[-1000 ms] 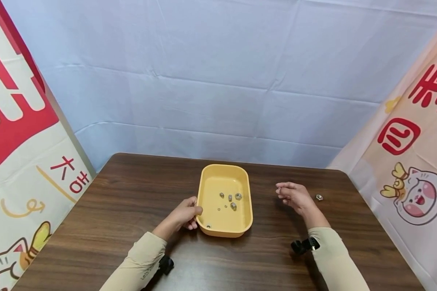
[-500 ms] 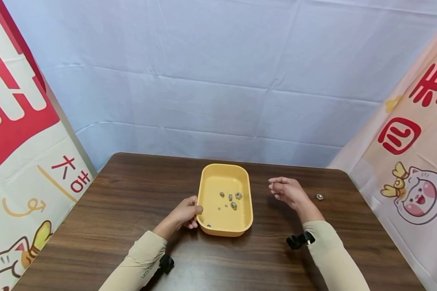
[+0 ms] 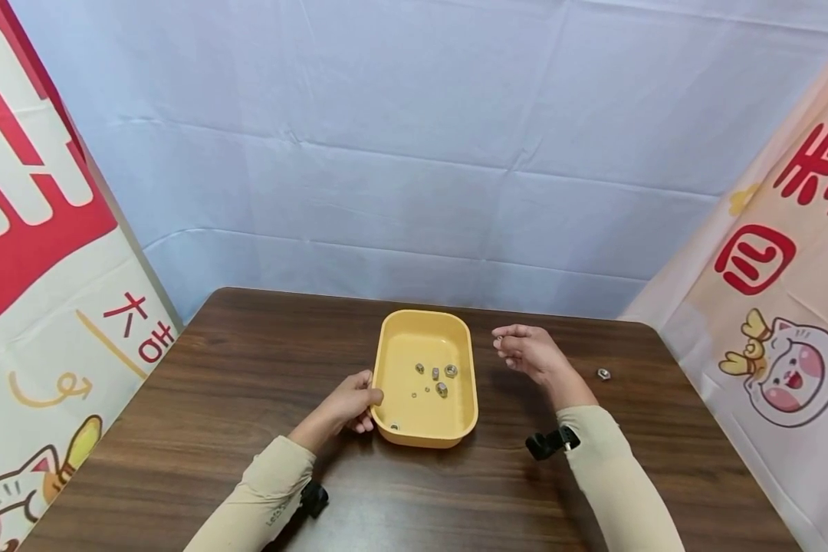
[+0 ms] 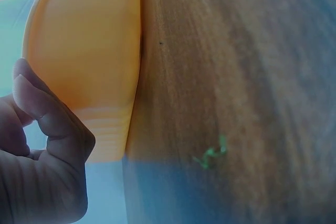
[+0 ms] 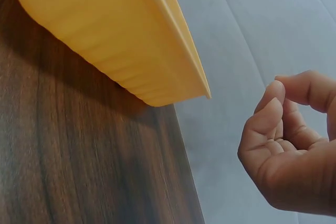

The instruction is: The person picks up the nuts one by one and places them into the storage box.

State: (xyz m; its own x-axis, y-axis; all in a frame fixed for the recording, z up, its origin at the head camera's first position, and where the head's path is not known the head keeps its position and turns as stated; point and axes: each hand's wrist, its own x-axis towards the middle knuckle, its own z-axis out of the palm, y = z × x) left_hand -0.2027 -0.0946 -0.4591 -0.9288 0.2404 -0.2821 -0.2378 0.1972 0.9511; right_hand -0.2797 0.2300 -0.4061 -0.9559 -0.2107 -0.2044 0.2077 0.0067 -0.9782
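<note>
My left hand [image 3: 350,400] grips the near left rim of a yellow plastic tray [image 3: 425,441], thumb over the edge. In the left wrist view its fingers lie against the tray's outer wall. Several metal nuts of different sizes lie inside, among them a large nut [image 3: 451,371] and a thick nut [image 3: 441,389]. One nut [image 3: 395,426] sits in the near left corner. Just right of the tray, raised above the table, my right hand [image 3: 534,356] pinches a small nut [image 3: 499,338] between thumb and fingertips. The right wrist view hides that nut behind the fingers.
Another nut [image 3: 603,374] lies on the dark wooden table [image 3: 524,491], right of my right hand. A pale cloth [image 3: 414,153] hangs behind the table's far edge, with printed banners at both sides. A tiny green scrap [image 4: 212,153] shows in the left wrist view.
My right hand has moved left and slightly away from me, carrying the small nut closer to the tray. The left hand and the tray stay where they were.
</note>
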